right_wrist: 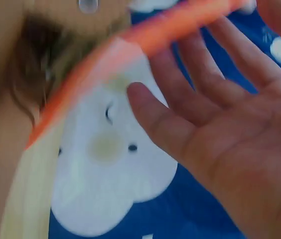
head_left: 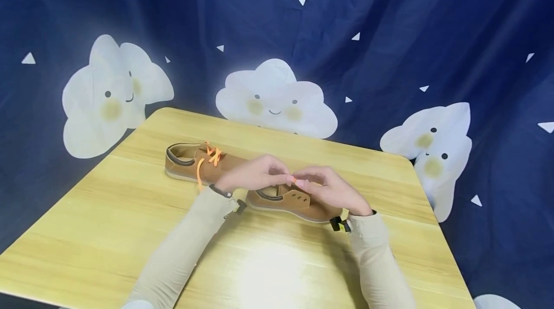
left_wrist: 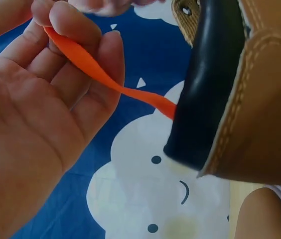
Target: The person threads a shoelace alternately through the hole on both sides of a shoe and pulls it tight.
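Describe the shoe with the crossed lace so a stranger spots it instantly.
In the head view, find the table, then the shoe farther left, its toe end behind the left hand. Orange lace crosses its top; the other shoe has bare near eyelets.

White glare on tabletop point(head_left: 272, 270), soft shadows, dimmer wrist views, lace point(right_wrist: 135, 47) blurred in the right one

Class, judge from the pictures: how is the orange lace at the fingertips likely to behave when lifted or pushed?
The lace is probably floppy, since it curves and seems to twist between the left hand and the shoe. It looks light, being a thin strip. Pushed, it would likely buckle rather than roll, as it appears flat.
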Tool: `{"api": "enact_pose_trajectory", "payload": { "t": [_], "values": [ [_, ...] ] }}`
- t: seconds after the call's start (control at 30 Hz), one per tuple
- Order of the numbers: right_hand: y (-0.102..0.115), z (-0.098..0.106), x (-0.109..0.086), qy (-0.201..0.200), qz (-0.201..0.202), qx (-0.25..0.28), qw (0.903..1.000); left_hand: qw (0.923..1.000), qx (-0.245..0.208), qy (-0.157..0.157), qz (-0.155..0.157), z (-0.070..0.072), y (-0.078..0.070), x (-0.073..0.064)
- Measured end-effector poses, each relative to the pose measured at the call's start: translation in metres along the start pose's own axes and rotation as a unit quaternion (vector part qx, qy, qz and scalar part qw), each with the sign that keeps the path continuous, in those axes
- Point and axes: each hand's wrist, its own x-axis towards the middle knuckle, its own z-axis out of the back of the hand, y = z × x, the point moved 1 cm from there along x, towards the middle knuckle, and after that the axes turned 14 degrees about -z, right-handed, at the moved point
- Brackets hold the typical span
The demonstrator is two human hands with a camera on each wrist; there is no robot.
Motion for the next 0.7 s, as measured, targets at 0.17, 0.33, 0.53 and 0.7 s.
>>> {"api": "enact_pose_trajectory", "payload": {
  "t": [0.17,0.33,0.53,0.7],
  "values": [
    [0.006,-0.008,0.002,0.000,0.009,0.009,0.9999,0.9997,0.018,0.010,-0.014,-0.002,-0.003,0.002],
    [-0.003,0.002,-0.003,0.004,-0.002,0.020,0.9998,0.9998,0.010,-0.004,0.015,0.002,-0.003,-0.002],
    [-0.015,0.020,-0.012,0.037,-0.022,0.042,0.9982,0.9983,-0.009,-0.032,0.047,0.008,-0.002,-0.009],
    [-0.022,0.031,-0.018,0.045,-0.020,0.020,0.9986,0.9974,-0.024,-0.045,0.050,0.012,-0.001,-0.013]
  ]
}}
